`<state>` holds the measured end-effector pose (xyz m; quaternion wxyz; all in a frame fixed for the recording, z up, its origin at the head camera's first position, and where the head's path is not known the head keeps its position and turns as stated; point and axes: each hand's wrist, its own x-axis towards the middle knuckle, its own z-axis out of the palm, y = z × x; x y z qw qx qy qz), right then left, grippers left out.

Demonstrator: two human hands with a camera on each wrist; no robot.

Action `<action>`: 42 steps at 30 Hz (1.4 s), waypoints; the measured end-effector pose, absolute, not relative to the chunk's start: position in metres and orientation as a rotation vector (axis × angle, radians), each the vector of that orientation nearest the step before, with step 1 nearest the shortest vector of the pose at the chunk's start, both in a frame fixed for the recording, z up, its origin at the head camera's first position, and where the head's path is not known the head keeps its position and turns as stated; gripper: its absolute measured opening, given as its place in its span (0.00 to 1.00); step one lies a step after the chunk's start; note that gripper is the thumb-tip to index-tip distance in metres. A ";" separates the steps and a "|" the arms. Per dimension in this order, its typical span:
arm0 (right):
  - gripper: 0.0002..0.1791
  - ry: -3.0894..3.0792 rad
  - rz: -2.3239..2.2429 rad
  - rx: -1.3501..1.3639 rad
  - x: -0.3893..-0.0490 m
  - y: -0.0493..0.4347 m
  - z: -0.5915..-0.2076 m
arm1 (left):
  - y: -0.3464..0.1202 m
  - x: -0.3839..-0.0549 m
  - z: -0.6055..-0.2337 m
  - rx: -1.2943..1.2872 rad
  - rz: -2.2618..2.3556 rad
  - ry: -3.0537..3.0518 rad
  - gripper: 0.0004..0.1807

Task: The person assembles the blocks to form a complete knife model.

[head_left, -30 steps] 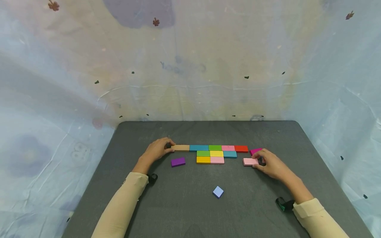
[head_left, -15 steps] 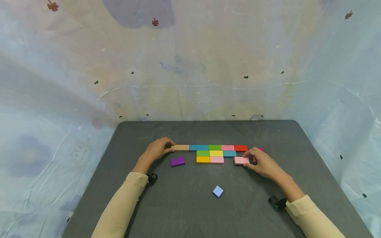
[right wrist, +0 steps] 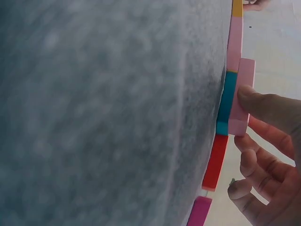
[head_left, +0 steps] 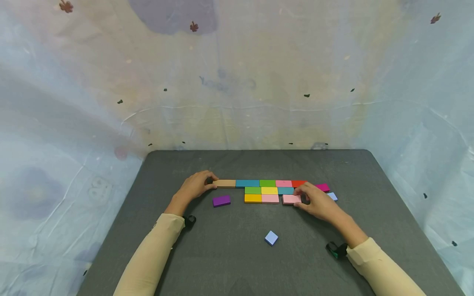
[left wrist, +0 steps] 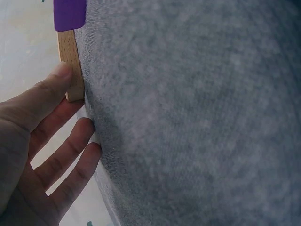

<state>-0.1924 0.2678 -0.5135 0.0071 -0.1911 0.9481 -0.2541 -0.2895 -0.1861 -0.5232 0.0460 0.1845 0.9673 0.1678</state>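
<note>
My left hand (head_left: 195, 185) pinches the left end of a tan wooden block (head_left: 225, 183), its thumb on the near face in the left wrist view. That block heads a back row continuing with blue, green, pink and red (head_left: 298, 183) blocks. Two shorter rows lie in front: green, yellow and teal (head_left: 285, 190), then orange (head_left: 253, 199) and pink (head_left: 270, 199). My right hand (head_left: 320, 202) holds another pink block (right wrist: 245, 70) between thumb and fingers, just right of the front row. In the right wrist view this block overlaps the teal one and looks raised off the table.
A purple block (head_left: 221, 201) lies front-left of the rows, a light blue block (head_left: 271, 238) nearer me. Beyond my right hand are a magenta block (head_left: 323, 187) and a second light blue one (head_left: 332, 196). The dark table (head_left: 237, 162) ends at a pale sheet (head_left: 237, 123).
My right hand has moved left with the pink block, toward the front row's right end. The magenta and second light blue blocks now show behind it. My left hand stays put.
</note>
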 end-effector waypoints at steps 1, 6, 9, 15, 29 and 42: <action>0.17 2.966 -0.788 -0.606 -0.193 0.267 -0.514 | -0.186 -0.289 -0.523 0.563 0.514 2.953 0.17; 0.17 2.978 -0.748 -0.635 -0.196 0.262 -0.514 | -0.186 -0.289 -0.523 0.569 0.511 2.959 0.17; 0.17 2.983 -0.737 -0.629 -0.197 0.260 -0.515 | -0.186 -0.289 -0.524 0.573 0.504 2.963 0.18; 0.16 2.991 -0.710 -0.625 -0.198 0.255 -0.516 | -0.186 -0.289 -0.525 0.572 0.504 2.959 0.18; 0.15 3.011 -0.634 -0.602 -0.200 0.248 -0.511 | -0.186 -0.289 -0.523 0.573 0.509 2.957 0.18; 0.16 3.007 -0.637 -0.600 -0.201 0.248 -0.513 | -0.185 -0.289 -0.523 0.564 0.514 2.955 0.18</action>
